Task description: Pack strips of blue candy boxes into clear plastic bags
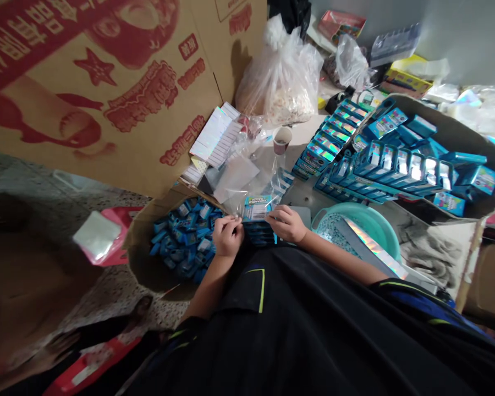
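Both hands pinch the edges of a clear plastic bag (274,190) at the middle of the view. A blue printed packet (257,209) lies in or behind the clear plastic, between the hands. My left hand (228,235) is closed at the bag's left side, its fingertips together. At the right side my right hand (287,223) has its fingers closed on the plastic near the packet's corner. Several more blue packs (263,235) are stacked just beneath the packet, partly hidden by the hands and the dark clothing.
A carton of small blue containers (187,236) stands left; a teal basin (379,223) of small pieces lies right. Rows of blue packs (330,137) and a carton (493,201) of more packs are farther right. A large cardboard box (148,137) rises at left. A person's hand (61,342) shows lower left.
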Available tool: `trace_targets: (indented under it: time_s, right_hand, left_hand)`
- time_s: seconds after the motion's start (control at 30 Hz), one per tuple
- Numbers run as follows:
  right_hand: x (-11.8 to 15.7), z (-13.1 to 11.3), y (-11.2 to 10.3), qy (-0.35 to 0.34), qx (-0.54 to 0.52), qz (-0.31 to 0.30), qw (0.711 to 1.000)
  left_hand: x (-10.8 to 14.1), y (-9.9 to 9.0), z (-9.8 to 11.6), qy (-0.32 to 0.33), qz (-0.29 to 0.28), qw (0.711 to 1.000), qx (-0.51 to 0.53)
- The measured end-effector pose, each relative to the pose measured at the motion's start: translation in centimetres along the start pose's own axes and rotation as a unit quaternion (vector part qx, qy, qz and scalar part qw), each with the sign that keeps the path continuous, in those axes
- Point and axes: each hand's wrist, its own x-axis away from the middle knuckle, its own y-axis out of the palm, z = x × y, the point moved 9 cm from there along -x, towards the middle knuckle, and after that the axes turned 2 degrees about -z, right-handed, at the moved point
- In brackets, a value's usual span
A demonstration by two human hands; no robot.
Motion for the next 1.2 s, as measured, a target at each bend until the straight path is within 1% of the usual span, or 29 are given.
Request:
trace_targets:
  time_s: [0.07, 0.17, 0.23, 0.4, 0.53, 0.6, 0.73, 0.8, 0.9, 0.97, 1.1, 1.2]
  right_hand:
    - [0.2, -0.8, -0.5, -0.032, -0.005, 0.023, 0.999]
    - [0.5, -2.0, -1.2, -0.074, 0.004, 0.062, 0.995]
    - [0.7, -2.5, -1.2, -0.087, 0.011, 0.074, 0.993]
    - [0.8, -2.1, 0.3, -0.078, 0.029, 0.052, 0.995]
    - [0.5, -1.4, 0.5, -0.054, 0.032, 0.056, 0.996]
    - [0.5, -1.3, 0.6, -0.044, 0.025, 0.053, 0.997]
    - [0.5, -1.3, 0.9, -0.034, 0.011, 0.044, 0.998]
    - [0.4, -1.3, 0.7, -0.028, 0.011, 0.056, 0.998]
    - [0.0, -1.2, 0.3, -0.028, 0.005, 0.081, 0.996]
    - [-0.4, -1.0, 0.3, -0.024, 0.005, 0.084, 0.996]
    - [-0.9, -0.6, -0.1, -0.005, 0.008, 0.096, 0.995]
    - [-1.3, -0.6, -0.9, 0.005, -0.026, 0.114, 0.993]
  left_hand:
    - [0.3, -0.2, 0.5, 0.045, -0.02, 0.999, -0.023]
    - [0.8, -0.3, 1.3, 0.107, -0.068, 0.991, -0.037]
    - [1.1, -0.5, 1.8, 0.126, -0.091, 0.988, -0.023]
    - [1.4, -1.1, 2.0, 0.094, -0.082, 0.992, 0.012]
    - [1.9, -0.3, 1.6, 0.058, -0.124, 0.99, 0.042]
    - [2.1, -0.2, 1.1, 0.032, -0.13, 0.99, 0.054]
    - [2.2, -0.1, 0.1, 0.003, -0.089, 0.993, 0.075]
    - [2.0, 0.3, -0.4, -0.011, -0.075, 0.993, 0.086]
    - [1.6, 0.8, -1.2, -0.032, -0.049, 0.996, 0.069]
    - [1.3, 1.2, -1.4, -0.028, -0.041, 0.997, 0.052]
    - [0.7, 2.1, -1.7, -0.013, -0.046, 0.998, 0.038]
    - [0.5, 2.5, -1.6, 0.012, -0.074, 0.997, 0.023]
